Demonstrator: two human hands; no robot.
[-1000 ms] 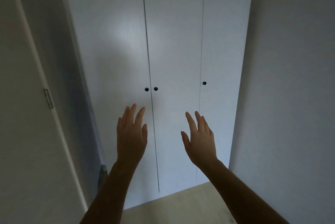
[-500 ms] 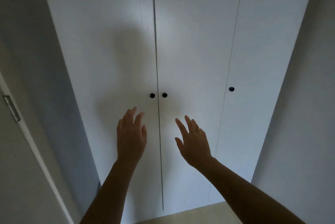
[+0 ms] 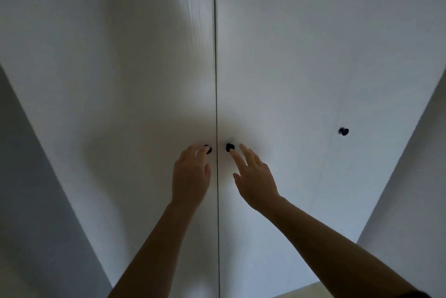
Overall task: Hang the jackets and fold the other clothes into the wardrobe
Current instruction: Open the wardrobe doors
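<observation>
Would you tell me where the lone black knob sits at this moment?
In the head view, the lone black knob is on the wardrobe's rightmost door, well right of the right hand and the middle door's knob.

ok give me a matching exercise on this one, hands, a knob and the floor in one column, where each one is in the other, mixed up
Column one:
1. left hand
2. right hand
3. far right knob
4. floor

Column two:
a. off to the side, no hand near it
b. fingertips at the middle knob
c. pale strip at the bottom edge of the view
d. fingertips at the leftmost knob

Pairs: 1-d, 2-b, 3-a, 4-c
</observation>
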